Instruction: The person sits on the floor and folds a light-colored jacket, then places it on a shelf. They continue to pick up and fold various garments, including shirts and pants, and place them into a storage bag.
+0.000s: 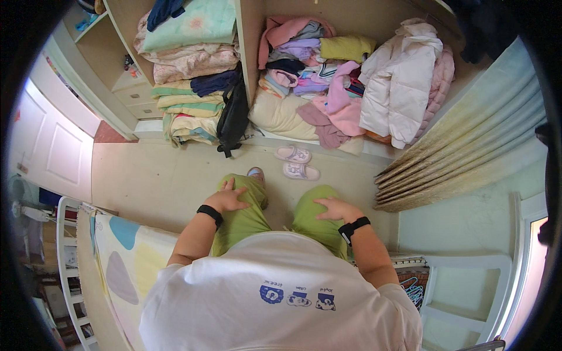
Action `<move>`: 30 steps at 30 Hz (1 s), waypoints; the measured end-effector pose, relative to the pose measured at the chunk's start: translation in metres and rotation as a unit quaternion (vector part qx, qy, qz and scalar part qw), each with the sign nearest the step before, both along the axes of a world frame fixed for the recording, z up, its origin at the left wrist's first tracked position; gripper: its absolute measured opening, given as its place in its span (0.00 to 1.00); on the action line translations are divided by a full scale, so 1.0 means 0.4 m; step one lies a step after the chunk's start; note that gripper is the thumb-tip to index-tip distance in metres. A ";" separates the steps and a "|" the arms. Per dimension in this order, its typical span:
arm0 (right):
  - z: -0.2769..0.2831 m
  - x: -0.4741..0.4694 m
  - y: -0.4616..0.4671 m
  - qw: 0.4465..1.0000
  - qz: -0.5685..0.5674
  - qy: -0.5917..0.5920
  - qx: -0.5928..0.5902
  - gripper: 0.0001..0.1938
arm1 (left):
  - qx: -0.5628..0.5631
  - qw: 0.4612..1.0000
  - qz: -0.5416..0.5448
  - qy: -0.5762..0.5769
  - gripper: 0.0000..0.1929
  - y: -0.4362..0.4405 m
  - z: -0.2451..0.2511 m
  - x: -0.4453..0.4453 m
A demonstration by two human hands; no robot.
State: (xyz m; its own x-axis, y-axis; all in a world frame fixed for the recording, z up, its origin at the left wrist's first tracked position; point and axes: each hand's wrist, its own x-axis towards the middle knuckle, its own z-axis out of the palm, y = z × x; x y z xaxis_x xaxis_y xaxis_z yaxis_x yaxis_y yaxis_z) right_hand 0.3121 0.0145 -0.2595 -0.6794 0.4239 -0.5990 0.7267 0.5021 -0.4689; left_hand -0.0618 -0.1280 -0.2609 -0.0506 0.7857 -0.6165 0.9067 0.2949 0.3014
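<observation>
My left hand (227, 198) rests on one knee of my green trousers (239, 215), fingers spread. On the other knee lies my right hand (338, 208), its fingers also apart and nothing in it. Black bands circle both wrists. Before me an open wardrobe holds a heap of clothes (316, 83) in its right bay, with a white puffer jacket (397, 83) hanging beside it. A cream quilt (281, 114) lies under the heap, and a mauve garment (325, 127) droops over the wardrobe's front edge. Folded bedding (193, 61) is stacked in the left bay.
A pair of clogs (300, 171) stands on the floor by the wardrobe. A black backpack (235, 116) leans against the stacked bedding. Curtains (465, 145) hang at right. The bed (127, 254) is at left, near a white door (57, 145). Hangers (412, 290) lie at lower right.
</observation>
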 end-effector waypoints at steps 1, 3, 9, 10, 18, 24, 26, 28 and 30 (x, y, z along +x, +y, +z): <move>-0.006 0.002 0.004 1.000 0.001 0.000 -0.006 0.38 | 0.001 1.000 -0.004 0.002 0.42 0.001 0.002 -0.001; -0.020 0.004 0.014 0.999 0.015 0.028 -0.015 0.38 | 0.007 1.000 -0.007 -0.006 0.41 0.005 0.008 -0.001; -0.046 -0.004 0.040 0.999 0.012 0.012 -0.048 0.37 | 0.016 0.999 -0.038 -0.026 0.38 0.065 0.045 -0.021; -0.047 -0.008 0.043 0.999 0.014 0.001 -0.044 0.37 | 0.022 0.998 -0.041 -0.035 0.37 0.091 0.052 -0.031; -0.050 -0.047 0.099 0.992 0.028 -0.027 -0.119 0.34 | 0.346 0.933 0.012 -0.094 0.22 0.561 0.133 -0.107; -0.051 -0.079 0.272 0.950 -0.040 -0.060 -0.303 0.31 | 0.477 0.878 0.040 -0.019 0.27 1.126 0.173 -0.159; -0.057 -0.083 0.316 0.918 -0.083 -0.068 -0.383 0.30 | 0.484 0.871 0.081 0.004 0.31 1.276 0.174 -0.173; -0.072 -0.081 0.334 0.908 -0.122 -0.076 -0.393 0.30 | 0.509 0.854 0.100 0.026 0.37 1.392 0.186 -0.182; -0.090 -0.077 0.328 0.902 -0.139 -0.065 -0.403 0.29 | 0.524 0.843 0.104 0.055 0.40 1.482 0.208 -0.177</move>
State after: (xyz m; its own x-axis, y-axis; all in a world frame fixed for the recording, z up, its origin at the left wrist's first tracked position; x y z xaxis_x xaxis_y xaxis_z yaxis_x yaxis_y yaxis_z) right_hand 0.2814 0.1457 -0.2956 -0.5164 -0.0422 -0.8553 0.8466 -0.1751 -0.5025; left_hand -0.1325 0.4649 -0.1775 -0.2663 0.8630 0.4293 0.9079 0.0750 0.4123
